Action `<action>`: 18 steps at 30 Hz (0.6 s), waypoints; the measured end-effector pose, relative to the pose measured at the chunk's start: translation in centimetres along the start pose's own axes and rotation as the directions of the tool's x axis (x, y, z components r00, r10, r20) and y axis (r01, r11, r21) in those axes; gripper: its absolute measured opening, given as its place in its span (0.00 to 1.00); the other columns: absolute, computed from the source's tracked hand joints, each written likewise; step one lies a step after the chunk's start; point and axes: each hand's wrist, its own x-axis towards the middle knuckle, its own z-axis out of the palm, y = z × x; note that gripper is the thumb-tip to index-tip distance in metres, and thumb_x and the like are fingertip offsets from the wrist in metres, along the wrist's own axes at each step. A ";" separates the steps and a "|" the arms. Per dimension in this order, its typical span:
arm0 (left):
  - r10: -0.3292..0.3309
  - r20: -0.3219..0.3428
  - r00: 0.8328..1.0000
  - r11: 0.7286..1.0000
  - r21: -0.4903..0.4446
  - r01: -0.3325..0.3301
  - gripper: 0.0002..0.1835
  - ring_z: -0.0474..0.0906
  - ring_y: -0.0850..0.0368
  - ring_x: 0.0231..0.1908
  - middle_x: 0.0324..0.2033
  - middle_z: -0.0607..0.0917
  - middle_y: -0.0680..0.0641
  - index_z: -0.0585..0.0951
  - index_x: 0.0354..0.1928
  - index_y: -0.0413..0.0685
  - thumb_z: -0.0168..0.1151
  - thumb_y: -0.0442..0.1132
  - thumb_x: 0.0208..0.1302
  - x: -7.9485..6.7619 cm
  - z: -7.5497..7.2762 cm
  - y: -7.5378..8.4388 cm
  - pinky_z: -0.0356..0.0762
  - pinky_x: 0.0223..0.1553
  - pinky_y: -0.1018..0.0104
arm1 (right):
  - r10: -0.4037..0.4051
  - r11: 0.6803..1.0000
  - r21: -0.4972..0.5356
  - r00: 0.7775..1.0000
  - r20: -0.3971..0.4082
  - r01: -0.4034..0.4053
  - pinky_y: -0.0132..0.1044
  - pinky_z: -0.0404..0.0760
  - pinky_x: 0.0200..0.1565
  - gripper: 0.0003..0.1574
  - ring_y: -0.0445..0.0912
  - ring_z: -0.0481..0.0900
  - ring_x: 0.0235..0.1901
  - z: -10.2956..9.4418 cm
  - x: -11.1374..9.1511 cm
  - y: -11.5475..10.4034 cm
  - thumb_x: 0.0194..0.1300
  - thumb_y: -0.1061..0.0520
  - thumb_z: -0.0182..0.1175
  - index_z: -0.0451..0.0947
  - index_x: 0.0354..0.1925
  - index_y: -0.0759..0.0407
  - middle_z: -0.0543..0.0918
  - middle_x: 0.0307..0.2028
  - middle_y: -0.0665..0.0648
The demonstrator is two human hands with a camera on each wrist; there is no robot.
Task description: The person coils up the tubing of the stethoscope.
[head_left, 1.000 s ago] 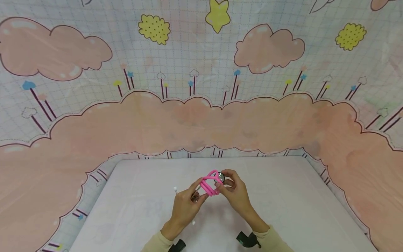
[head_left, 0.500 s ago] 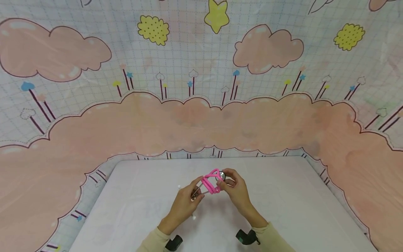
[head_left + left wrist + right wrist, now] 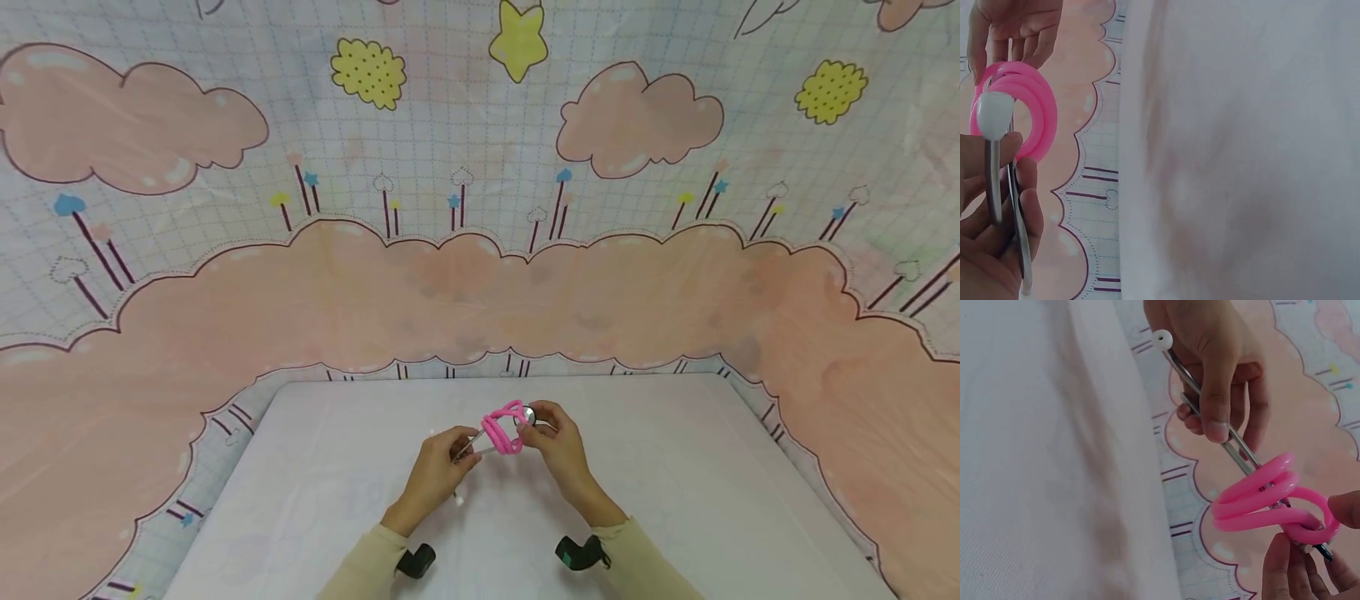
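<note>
A stethoscope hangs between both hands above the white table, its pink tubing [image 3: 497, 435] wound in several loops. My left hand [image 3: 437, 471] pinches the metal ear tubes [image 3: 1245, 449] between thumb and fingers. One white ear tip [image 3: 1162, 340] sticks out past that hand in the right wrist view, and an ear tip [image 3: 995, 115] also shows close up in the left wrist view. At the other end, my right hand [image 3: 561, 442] grips the tubing beside the round silver chest piece [image 3: 529, 415]. The fingers partly hide the chest piece.
The white tabletop [image 3: 675, 475] spreads out around the hands. Behind it rises a cloth backdrop [image 3: 480, 292] printed with clouds and stars. Black wrist devices [image 3: 417, 561] sit at both cuffs, low in the head view.
Both hands have risen slightly in the head view. The pink loops have tilted a little, and more of the metal ear tubes shows between my left hand and the loops.
</note>
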 end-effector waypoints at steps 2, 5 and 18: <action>-0.028 0.012 1.000 0.999 -0.018 0.028 0.16 0.73 0.68 0.26 0.25 0.82 0.55 0.83 0.45 0.43 0.74 0.32 0.54 0.3 0.2 -0.4 0.75 0.30 0.74 | 0.016 1.000 0.007 1.000 -0.011 -0.016 0.33 0.84 0.44 0.25 0.51 0.84 0.45 0.1 0.4 0.3 0.63 0.61 0.65 0.71 0.57 0.62 0.78 0.51 0.64; -0.072 0.047 0.996 0.997 -0.034 0.074 0.15 0.73 0.68 0.25 0.25 0.82 0.54 0.83 0.45 0.41 0.73 0.33 0.54 0.8 0.4 -0.9 0.74 0.30 0.74 | 0.039 0.999 0.031 0.999 -0.023 -0.038 0.34 0.85 0.43 0.24 0.50 0.84 0.43 0.2 0.9 0.9 0.64 0.63 0.63 0.70 0.57 0.65 0.78 0.50 0.65; -0.176 0.149 0.973 0.982 -0.047 0.185 0.16 0.73 0.66 0.25 0.26 0.82 0.52 0.82 0.47 0.41 0.72 0.33 0.56 1.6 1.1 -2.7 0.71 0.29 0.73 | 0.137 0.988 0.076 0.990 -0.041 -0.134 0.40 0.85 0.43 0.24 0.44 0.84 0.38 0.1 2.4 3.4 0.64 0.64 0.62 0.69 0.56 0.69 0.80 0.49 0.67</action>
